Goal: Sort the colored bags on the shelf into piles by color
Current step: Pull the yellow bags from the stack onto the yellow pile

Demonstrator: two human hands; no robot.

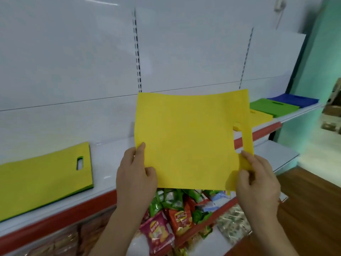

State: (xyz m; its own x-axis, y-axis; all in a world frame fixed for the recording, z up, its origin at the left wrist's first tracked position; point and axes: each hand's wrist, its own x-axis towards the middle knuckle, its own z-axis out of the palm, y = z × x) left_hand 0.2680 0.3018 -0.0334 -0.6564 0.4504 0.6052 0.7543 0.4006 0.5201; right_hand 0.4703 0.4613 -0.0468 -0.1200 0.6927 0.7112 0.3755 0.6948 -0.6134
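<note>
Both hands hold one yellow bag up flat in front of the white shelf: the left hand pinches its lower left edge with the thumb on the front face, and the right hand pinches the lower right corner beside the handle cut-out. The bag hangs above the shelf's front edge, touching nothing else. On the shelf to the left lies a pile with a yellow bag on top and a green edge showing beneath it; its left end is cut off by the frame, so how many bags it holds cannot be told. Right of the held bag, another yellow bag lies on the shelf, mostly hidden behind the raised one. Farther right sit a green bag and then a blue bag, each partly overlapping the next, near the shelf's far end. The lower shelf holds snack packets in green, red, pink and blue, heaped loosely; their print is blurred, and the forearms and held bag cover part of them. Bare white shelf shows between the left pile and the held bag. The red strip marks the shelf's front lip, and wooden floor lies to the right.
</note>
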